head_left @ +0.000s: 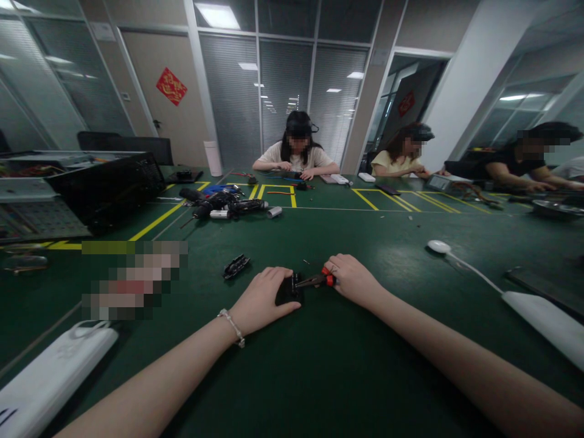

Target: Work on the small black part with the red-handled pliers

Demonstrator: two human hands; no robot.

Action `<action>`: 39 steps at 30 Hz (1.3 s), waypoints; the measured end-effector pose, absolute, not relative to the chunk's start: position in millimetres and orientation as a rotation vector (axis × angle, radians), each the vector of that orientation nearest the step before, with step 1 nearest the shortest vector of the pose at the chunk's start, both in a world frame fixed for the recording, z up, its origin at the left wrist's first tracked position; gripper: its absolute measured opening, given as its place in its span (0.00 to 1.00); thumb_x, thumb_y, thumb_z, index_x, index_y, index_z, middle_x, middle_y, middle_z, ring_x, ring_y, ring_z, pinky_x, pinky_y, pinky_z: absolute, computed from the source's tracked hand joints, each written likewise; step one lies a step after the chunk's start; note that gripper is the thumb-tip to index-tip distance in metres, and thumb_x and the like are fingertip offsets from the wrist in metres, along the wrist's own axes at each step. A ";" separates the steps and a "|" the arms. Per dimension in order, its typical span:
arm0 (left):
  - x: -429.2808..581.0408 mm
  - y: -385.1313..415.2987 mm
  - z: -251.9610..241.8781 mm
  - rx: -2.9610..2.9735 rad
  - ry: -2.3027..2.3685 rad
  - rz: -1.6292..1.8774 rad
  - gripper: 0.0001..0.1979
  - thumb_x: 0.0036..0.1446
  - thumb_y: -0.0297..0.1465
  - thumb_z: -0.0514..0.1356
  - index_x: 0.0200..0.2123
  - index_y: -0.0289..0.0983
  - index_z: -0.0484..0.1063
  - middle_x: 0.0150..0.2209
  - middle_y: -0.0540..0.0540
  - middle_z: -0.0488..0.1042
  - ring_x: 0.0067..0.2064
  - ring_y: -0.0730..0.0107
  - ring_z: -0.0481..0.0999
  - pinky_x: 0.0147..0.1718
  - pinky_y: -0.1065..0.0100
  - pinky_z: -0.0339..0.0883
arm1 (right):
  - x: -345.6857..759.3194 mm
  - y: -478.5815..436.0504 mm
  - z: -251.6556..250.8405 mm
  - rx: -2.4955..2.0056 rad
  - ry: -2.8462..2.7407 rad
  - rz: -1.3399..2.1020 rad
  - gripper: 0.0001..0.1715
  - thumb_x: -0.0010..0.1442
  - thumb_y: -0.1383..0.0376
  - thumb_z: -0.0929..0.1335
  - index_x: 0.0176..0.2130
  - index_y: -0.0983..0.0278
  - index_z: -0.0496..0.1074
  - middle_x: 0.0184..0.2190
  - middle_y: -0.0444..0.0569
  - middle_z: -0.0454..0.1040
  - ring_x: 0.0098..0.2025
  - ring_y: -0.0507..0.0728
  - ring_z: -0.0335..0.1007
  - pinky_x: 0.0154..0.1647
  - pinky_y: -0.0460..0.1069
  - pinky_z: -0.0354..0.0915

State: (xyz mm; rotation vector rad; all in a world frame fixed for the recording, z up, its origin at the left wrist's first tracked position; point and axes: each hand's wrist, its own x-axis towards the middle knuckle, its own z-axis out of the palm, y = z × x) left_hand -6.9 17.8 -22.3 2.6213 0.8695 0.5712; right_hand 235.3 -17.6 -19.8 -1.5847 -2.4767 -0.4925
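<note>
A small black part [288, 293] lies on the green table [365, 365], with my left hand [263, 295] closed on its left side, thumb along the near edge. My right hand [349, 277] is wrapped round the red handles of the pliers [319, 280]. The dark jaws of the pliers point left and meet the part's upper right area; whether they grip anything there is too small to tell. Left of my left hand sits another black piece [236, 266]. A tiny metal bit [306, 261] lies just beyond the pliers.
A pile of black tools and cables [223, 204] lies further back. An open computer case [104, 194] stands at the left. White devices [59, 377] flank both sides, one with a cable to a white mouse-like object [438, 247]. Several people sit across the table.
</note>
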 end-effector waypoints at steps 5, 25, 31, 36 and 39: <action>-6.1 17.6 -22.2 2.609 0.877 0.552 0.27 0.48 0.45 0.57 0.49 0.40 0.58 0.48 0.45 0.64 0.49 0.59 0.63 0.46 0.59 0.58 | 234.8 -18.1 -19.3 -1.623 -2.460 -0.486 0.14 0.45 0.72 0.65 0.36 0.67 0.65 0.32 0.50 0.66 0.34 0.56 0.59 0.36 0.49 0.55; -6.9 17.7 -22.9 2.635 0.866 0.576 0.27 0.48 0.45 0.58 0.49 0.40 0.58 0.48 0.45 0.64 0.49 0.58 0.63 0.46 0.59 0.58 | 235.2 -17.0 -20.5 -1.617 -2.466 -0.502 0.14 0.45 0.71 0.64 0.36 0.67 0.65 0.33 0.51 0.66 0.35 0.56 0.59 0.37 0.50 0.56; -7.1 17.9 -23.7 2.635 0.877 0.567 0.27 0.48 0.45 0.57 0.50 0.40 0.58 0.48 0.45 0.64 0.49 0.58 0.63 0.46 0.59 0.58 | 237.6 -15.7 -22.2 -1.583 -2.474 -0.483 0.14 0.45 0.72 0.65 0.37 0.67 0.65 0.33 0.50 0.66 0.35 0.56 0.59 0.37 0.50 0.56; -7.3 17.1 -21.9 2.630 0.884 0.552 0.27 0.49 0.45 0.57 0.50 0.40 0.58 0.48 0.45 0.64 0.49 0.59 0.63 0.46 0.59 0.58 | 238.0 -14.8 -23.5 -1.576 -2.484 -0.473 0.14 0.45 0.72 0.65 0.36 0.66 0.65 0.33 0.50 0.66 0.35 0.55 0.59 0.37 0.50 0.56; -7.0 17.4 -22.0 2.629 0.889 0.555 0.27 0.48 0.45 0.57 0.49 0.40 0.58 0.48 0.45 0.64 0.49 0.59 0.63 0.46 0.59 0.58 | 237.2 -15.3 -22.3 -1.594 -2.473 -0.470 0.14 0.45 0.72 0.65 0.36 0.67 0.65 0.33 0.50 0.66 0.35 0.56 0.59 0.37 0.49 0.56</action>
